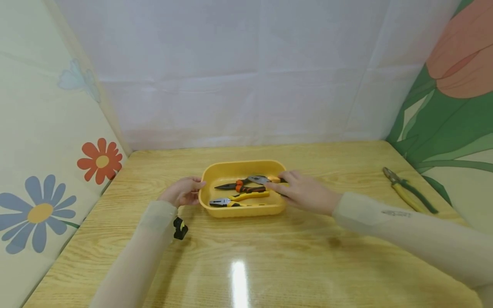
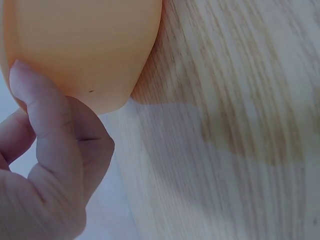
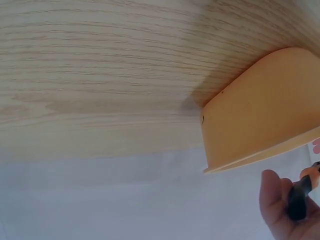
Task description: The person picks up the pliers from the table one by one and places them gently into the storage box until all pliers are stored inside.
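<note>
Toward desk (image 1: pixel 327 256)'s far edge: left hand (image 1: pixel 182 191) fingers clamped on yellow tray (image 1: pixel 231 212), right hand (image 1: pixel 308 192) fingers on grey-nosed pliers (image 1: pixel 258 179). Placing or lifting, unclear; next likely needs tray steady.

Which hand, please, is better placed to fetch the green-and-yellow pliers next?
Probably the right hand: the green-and-yellow pliers lie on its side, though it holds another pair; the left hand grips the bin.

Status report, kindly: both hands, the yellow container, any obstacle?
Left hand grips yellow container. Right hand holds grey-headed pliers. Other pliers inside container, possibly in the way.
</note>
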`<state>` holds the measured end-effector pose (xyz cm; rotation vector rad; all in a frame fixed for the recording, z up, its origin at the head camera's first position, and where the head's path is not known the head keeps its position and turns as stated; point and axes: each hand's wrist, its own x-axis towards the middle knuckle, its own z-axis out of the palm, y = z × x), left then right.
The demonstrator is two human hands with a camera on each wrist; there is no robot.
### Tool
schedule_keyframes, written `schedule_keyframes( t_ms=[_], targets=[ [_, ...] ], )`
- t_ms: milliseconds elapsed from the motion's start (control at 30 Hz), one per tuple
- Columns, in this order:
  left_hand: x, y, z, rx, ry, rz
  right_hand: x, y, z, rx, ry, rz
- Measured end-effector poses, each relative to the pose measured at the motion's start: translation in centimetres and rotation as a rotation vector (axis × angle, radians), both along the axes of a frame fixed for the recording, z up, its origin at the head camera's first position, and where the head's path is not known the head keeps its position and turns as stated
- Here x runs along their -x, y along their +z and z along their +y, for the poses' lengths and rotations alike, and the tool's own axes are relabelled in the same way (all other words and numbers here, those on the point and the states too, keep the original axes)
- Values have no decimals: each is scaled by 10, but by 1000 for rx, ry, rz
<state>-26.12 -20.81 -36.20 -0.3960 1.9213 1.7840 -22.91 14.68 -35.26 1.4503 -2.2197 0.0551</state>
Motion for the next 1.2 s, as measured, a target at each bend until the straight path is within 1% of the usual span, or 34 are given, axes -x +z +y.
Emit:
schedule_keyframes(
  t_ms=[100, 300, 500, 667, 767, 900, 1033, 1200],
  targets=[
    [0, 1, 0, 8, 7, -1, 0, 0, -5, -7, 13, -14],
    [1, 1, 1, 17, 8, -6, 1, 0, -12, -71, -5, -27],
    [1, 1, 2, 8, -4, -11, 5, -1, -20, -77, 13, -30],
    [1, 0, 1, -3, 0, -9, 7, 1, -29, -131, -4, -46],
    [1, 1, 1, 1, 0, -9, 7, 3, -33, -170, -16, -31],
    [1, 0, 2, 3, 2, -11, 8, 5, -38, -196, -17, -18],
    [0, 0, 1, -5, 4, -13, 8, 8, -43, -200, -25, -36],
    [0, 0, 1, -10, 9, -21, 9, 13, -52, -201, -38, -78]
  ],
)
